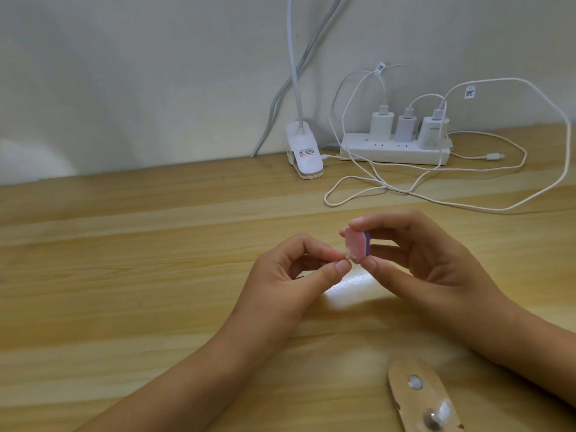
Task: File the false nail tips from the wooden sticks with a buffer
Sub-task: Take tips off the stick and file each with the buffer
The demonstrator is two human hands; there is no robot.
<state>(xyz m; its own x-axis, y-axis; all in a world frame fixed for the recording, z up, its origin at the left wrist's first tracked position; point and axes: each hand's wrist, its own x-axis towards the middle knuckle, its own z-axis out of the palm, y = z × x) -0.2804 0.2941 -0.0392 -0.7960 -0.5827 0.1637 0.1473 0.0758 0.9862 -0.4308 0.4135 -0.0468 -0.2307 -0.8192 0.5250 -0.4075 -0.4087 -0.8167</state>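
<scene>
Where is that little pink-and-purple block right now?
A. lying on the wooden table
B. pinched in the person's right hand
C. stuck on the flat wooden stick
B: the right hand pinches the small pink-and-purple buffer block between thumb and fingertips, while the left hand holds a small clear false nail tip against it.

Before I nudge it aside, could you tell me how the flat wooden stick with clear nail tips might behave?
The flat wooden stick lies flat, so it would probably slide, not roll. It looks thin, so it is likely light and stiff. The clear nail tips sit on top and might pop off if knocked.
</scene>
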